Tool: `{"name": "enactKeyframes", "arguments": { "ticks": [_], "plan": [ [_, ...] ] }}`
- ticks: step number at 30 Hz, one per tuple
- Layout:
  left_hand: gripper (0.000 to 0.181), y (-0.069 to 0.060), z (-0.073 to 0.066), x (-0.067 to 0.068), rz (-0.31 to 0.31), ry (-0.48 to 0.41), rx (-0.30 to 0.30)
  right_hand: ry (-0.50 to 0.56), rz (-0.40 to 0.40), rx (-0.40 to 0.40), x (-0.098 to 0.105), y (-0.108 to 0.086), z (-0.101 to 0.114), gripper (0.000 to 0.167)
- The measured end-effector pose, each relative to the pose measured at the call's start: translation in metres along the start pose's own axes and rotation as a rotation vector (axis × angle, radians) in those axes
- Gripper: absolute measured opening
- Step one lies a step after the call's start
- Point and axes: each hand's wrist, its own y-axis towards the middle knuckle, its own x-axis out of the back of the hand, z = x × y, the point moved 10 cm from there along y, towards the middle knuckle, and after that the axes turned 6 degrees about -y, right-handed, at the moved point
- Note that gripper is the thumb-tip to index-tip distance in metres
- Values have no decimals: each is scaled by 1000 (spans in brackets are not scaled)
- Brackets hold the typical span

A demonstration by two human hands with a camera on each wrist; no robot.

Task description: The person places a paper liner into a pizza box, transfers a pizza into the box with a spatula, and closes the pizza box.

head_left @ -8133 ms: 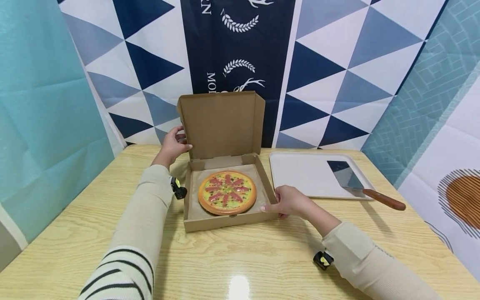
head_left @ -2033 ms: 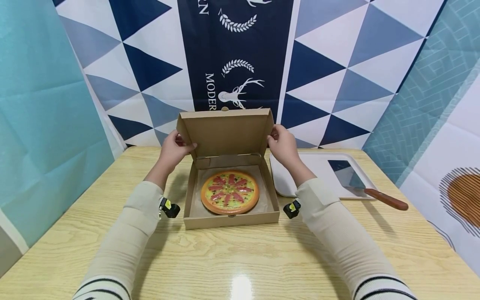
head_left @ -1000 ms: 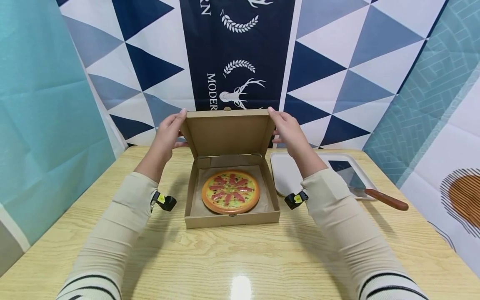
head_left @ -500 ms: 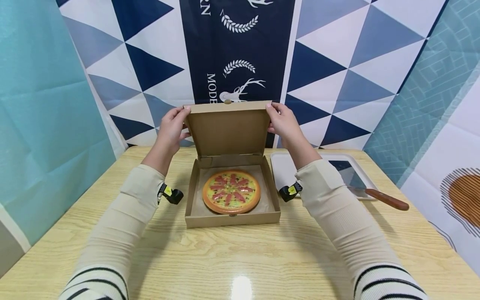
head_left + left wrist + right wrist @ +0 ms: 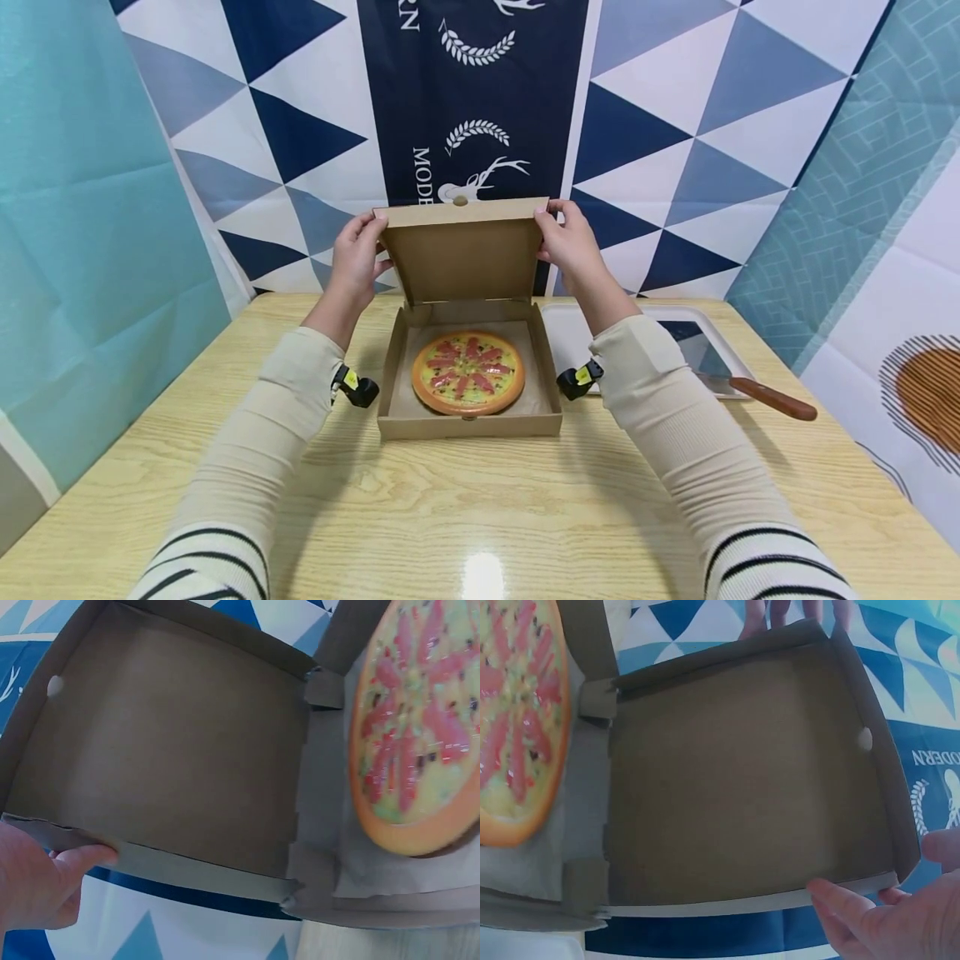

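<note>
A brown cardboard pizza box stands on the table with its lid raised and tilted back. Inside, on a paper liner, lies a round pizza with red strips on top. My left hand grips the upper left corner of the lid, thumb near the front edge. At the upper right corner my right hand pinches the lid between thumb and fingers. The left wrist view shows a digit of the left hand against the side flap; some fingers are hidden behind the cardboard.
To the right lies a white tray, partly behind the right forearm. A pizza server rests on it, its wooden handle jutting past the tray's edge. A patterned cloth hangs close behind the box.
The right hand has left the box's front right corner for the lid. The lid is tipped further forward than at first. Lately the box has slid slightly back and right.
</note>
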Motion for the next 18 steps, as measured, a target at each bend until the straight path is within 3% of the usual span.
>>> {"name": "enactKeyframes", "arguments": {
  "ticks": [10,18],
  "plan": [
    [40,2,6,-1,22,-60,-59,31,-6,26,3,1,-6,52],
    [46,-2,13,2,43,-27,-35,37,11,22,3,-2,-16,51]
  ]
}}
